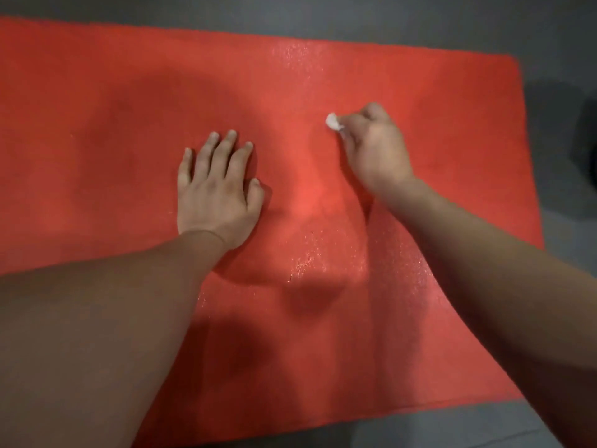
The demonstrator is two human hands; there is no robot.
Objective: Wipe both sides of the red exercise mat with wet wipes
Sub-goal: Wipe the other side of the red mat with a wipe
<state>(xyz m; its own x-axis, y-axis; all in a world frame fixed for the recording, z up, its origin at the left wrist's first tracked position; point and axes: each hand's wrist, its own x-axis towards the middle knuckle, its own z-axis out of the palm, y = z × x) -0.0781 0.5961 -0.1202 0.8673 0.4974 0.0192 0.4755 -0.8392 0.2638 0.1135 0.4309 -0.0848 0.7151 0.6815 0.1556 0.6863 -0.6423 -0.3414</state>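
Note:
The red exercise mat lies flat on the floor and fills most of the view. Wet, shiny patches show at its far middle and near its centre. My left hand presses flat on the mat, fingers spread and straight, left of centre. My right hand is curled round a small crumpled white wet wipe, which sticks out past the fingers and touches the mat right of centre.
Grey floor borders the mat at the far side, the right and the near right corner. A dark object sits on the floor past the mat's right edge.

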